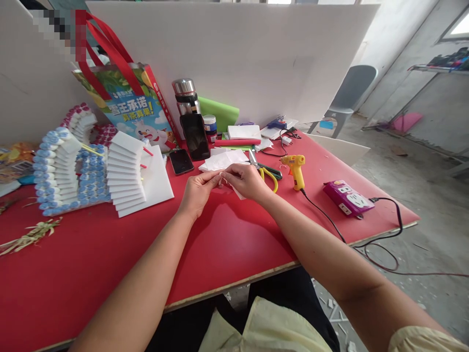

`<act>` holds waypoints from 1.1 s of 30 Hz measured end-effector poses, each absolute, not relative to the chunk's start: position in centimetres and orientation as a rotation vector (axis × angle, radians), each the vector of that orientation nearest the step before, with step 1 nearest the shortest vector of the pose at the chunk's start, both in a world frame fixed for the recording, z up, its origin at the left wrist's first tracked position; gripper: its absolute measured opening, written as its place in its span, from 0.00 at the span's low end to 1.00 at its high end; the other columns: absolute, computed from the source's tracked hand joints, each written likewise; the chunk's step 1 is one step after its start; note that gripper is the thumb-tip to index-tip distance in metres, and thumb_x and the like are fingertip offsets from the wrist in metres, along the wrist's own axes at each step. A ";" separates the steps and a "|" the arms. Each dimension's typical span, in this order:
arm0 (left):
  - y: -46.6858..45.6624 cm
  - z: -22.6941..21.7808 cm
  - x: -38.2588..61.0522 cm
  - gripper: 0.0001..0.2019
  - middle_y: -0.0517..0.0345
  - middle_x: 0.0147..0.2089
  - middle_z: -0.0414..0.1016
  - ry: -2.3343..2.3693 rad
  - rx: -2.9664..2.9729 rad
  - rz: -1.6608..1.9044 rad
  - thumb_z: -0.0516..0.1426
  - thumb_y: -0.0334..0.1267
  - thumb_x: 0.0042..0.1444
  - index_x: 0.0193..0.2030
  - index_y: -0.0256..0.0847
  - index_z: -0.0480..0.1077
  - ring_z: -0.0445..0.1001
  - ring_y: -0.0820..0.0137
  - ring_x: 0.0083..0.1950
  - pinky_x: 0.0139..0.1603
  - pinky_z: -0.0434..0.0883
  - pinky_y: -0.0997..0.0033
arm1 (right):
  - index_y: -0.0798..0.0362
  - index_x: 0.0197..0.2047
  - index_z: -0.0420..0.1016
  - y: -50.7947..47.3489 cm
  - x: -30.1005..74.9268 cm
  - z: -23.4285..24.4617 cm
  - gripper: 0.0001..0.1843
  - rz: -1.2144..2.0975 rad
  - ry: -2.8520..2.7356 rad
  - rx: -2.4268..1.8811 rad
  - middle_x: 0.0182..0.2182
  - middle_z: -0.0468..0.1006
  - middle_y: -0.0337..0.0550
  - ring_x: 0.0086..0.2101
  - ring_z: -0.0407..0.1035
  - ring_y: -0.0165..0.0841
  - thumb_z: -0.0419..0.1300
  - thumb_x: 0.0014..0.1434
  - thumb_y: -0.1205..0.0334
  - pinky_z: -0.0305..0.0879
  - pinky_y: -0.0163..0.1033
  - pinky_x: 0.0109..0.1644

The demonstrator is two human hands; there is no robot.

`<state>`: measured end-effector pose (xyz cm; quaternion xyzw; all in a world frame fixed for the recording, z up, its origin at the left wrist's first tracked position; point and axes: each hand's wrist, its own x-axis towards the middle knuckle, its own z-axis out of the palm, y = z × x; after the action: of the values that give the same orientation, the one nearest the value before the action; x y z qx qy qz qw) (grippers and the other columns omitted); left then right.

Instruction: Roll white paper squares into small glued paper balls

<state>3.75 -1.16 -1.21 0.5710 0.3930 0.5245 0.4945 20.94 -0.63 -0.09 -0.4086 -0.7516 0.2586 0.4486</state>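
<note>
My left hand and my right hand meet over the red table, thumbs and fingers pinched together fingertip to fingertip. A tiny pale piece shows between the fingertips; its kind is too small to make out. Below my right hand the edge of a white paper strip sticks out, and I cannot tell whether it is held or lies on the table. White paper sheets lie just beyond my fingers. Scissors with yellow handles are close to my right hand, partly hidden by it.
On the right stand a yellow glue gun and a purple power strip with cords. Phones, a steel flask and a colourful bag are at the back. Folded white card structures fill the left.
</note>
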 end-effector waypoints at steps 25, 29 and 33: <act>-1.0 -1.4 3.1 0.17 0.56 0.34 0.80 1.092 1.668 1.244 0.64 0.48 0.56 0.46 0.40 0.82 0.75 0.65 0.38 0.47 0.72 0.65 | 0.53 0.33 0.76 -1.1 20.8 0.2 0.10 0.842 -1.834 -1.127 0.26 0.80 0.39 0.26 0.69 0.29 0.58 0.62 0.58 0.61 0.33 0.31; -1.4 -1.2 3.4 0.15 0.56 0.33 0.79 1.132 1.786 1.294 0.62 0.47 0.58 0.44 0.39 0.82 0.74 0.67 0.37 0.45 0.72 0.68 | 0.54 0.30 0.76 -1.0 20.7 0.2 0.10 0.755 -1.807 -1.219 0.26 0.79 0.39 0.27 0.69 0.29 0.60 0.60 0.58 0.59 0.33 0.31; -1.5 -1.2 3.6 0.14 0.56 0.33 0.79 1.099 1.827 1.312 0.61 0.45 0.59 0.42 0.38 0.82 0.73 0.67 0.37 0.44 0.72 0.69 | 0.53 0.30 0.78 -1.2 20.6 0.2 0.08 0.606 -1.843 -1.244 0.26 0.79 0.39 0.27 0.67 0.29 0.61 0.58 0.61 0.58 0.35 0.32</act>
<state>3.58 -1.52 -1.15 0.6930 0.4168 0.4976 0.3137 20.61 -1.22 0.22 -0.4930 -0.7308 0.2403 0.4063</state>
